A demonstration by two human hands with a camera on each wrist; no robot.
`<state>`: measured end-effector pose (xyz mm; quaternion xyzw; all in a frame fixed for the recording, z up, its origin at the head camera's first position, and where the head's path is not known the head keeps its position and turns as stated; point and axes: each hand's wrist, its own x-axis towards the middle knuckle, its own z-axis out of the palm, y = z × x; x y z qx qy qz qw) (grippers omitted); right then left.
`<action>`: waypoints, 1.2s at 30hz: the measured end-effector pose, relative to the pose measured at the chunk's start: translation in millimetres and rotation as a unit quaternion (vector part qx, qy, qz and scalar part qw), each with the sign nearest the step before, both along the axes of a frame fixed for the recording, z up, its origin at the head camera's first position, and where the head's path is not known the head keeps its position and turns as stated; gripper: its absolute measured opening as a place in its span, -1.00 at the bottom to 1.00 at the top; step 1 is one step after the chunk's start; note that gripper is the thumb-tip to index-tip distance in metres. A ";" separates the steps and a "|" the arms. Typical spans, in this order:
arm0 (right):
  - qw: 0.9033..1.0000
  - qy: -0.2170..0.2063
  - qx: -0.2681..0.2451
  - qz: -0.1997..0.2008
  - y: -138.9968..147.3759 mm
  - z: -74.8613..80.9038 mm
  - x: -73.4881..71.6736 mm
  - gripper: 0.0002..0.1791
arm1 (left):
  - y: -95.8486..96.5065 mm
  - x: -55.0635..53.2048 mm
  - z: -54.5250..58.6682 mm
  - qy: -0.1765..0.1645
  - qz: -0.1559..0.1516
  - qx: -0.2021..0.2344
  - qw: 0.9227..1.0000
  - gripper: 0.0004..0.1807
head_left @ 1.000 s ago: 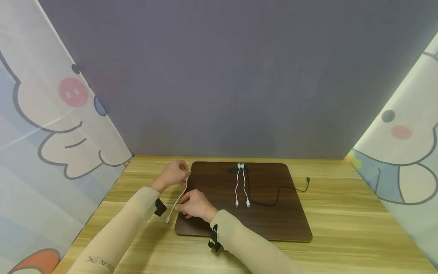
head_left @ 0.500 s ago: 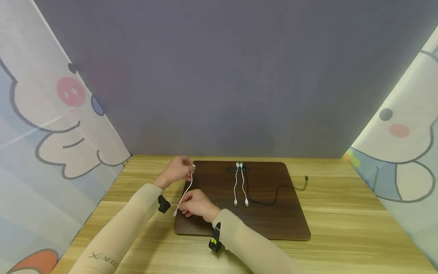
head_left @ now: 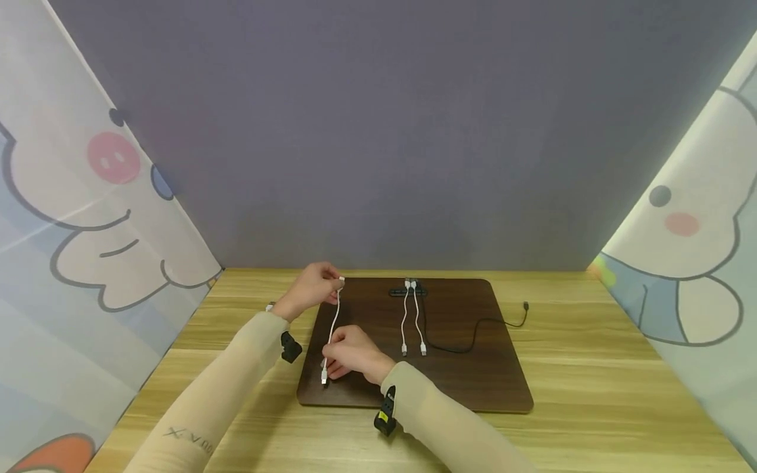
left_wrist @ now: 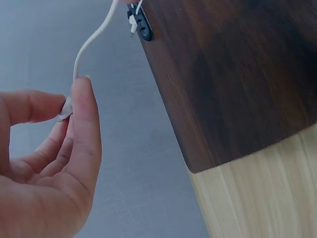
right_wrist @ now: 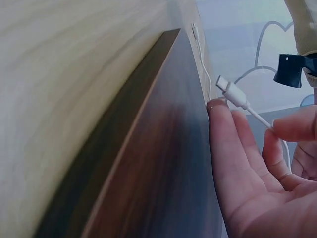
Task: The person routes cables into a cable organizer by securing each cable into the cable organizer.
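A white USB cable (head_left: 334, 320) is stretched between my two hands over the left part of the dark wooden board (head_left: 461, 387). My left hand (head_left: 312, 289) pinches its far end between thumb and fingers, close to the board's back left corner. Nearer to me, my right hand (head_left: 355, 353) pinches the cable just behind the other end. That end's white plug (right_wrist: 233, 93) sticks out past the fingers, its metal tip showing in the right wrist view. In the left wrist view, a small white piece (left_wrist: 66, 108) sits between the left thumb and fingers, mostly covered.
At the board's back edge is a black cable clip strip (head_left: 397, 292) with two white cables (head_left: 420, 323) and a black cable (head_left: 476, 334) running from it. The black cable crosses the board's right edge. Another white cable (right_wrist: 201, 49) lies on the wooden table left of the board.
Both hands have moved right with the white cable, carrying it from beside the board's left edge to over the board. Its near plug now points more straight toward me.
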<state>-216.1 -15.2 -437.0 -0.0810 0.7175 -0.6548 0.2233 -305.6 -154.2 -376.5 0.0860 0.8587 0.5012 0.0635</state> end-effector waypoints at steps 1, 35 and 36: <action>1.000 -0.001 0.002 0.000 2.6 0.6 -0.1 -0.92 | 1.5 -0.6 -0.5 0.001 0.003 0.000 1.000 -0.76; 0.926 0.190 0.324 -0.038 74.3 9.0 -12.3 -0.92 | 55.9 -28.0 1.1 0.033 -0.036 -0.045 0.998 -0.80; 0.925 0.187 0.328 -0.042 75.5 8.8 -12.3 -0.92 | 58.1 -28.4 0.4 0.032 -0.037 -0.043 0.998 -0.80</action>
